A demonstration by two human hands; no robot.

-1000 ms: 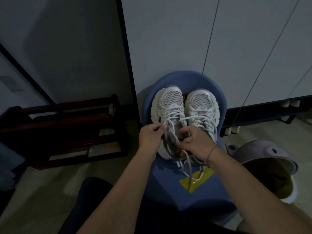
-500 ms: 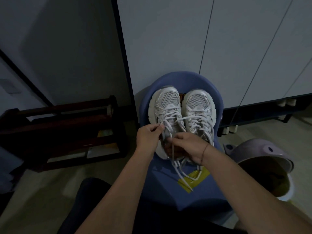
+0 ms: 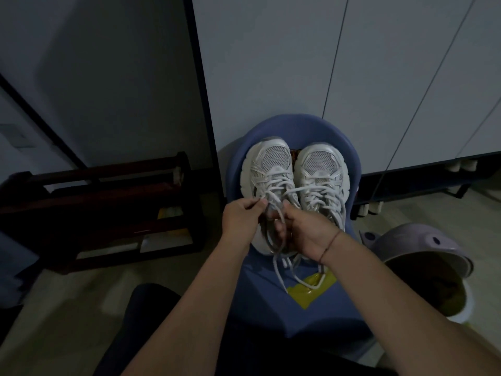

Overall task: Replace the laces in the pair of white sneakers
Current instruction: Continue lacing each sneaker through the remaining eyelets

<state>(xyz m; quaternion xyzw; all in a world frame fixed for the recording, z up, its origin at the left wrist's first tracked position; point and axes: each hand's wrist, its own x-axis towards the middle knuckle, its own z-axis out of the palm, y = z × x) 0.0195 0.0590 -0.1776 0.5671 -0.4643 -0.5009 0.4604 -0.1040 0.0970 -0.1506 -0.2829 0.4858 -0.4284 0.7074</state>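
Pair of white sneakers: side by side and touching, toes pointing away from the person, on the seat of a blue chair (image 3: 298,126).
Left sneaker (image 3: 267,180): mesh toe, lacing loosened and crossed; its heel end is hidden under the hands.
Right sneaker (image 3: 322,175): laced, with one strand running across to the left sneaker.
Lace (image 3: 277,270): white; loose ends trail from the left sneaker down over the seat.
Left hand (image 3: 240,218): thumb and forefinger pinch the lace at the left sneaker's outer edge; the other fingers are curled.
Right hand (image 3: 306,232): fingers curled round lace strands over the left sneaker's opening; a thin cord bracelet (image 3: 329,245) is on the wrist.
Yellow wrapper (image 3: 309,294): flat on the seat, under the lace ends.
Lavender bin (image 3: 423,245): on the floor to the right of the chair, lid tilted up.
Dark wooden rack (image 3: 95,207): on the floor to the left.
White cabinet doors (image 3: 271,63): behind the chair.
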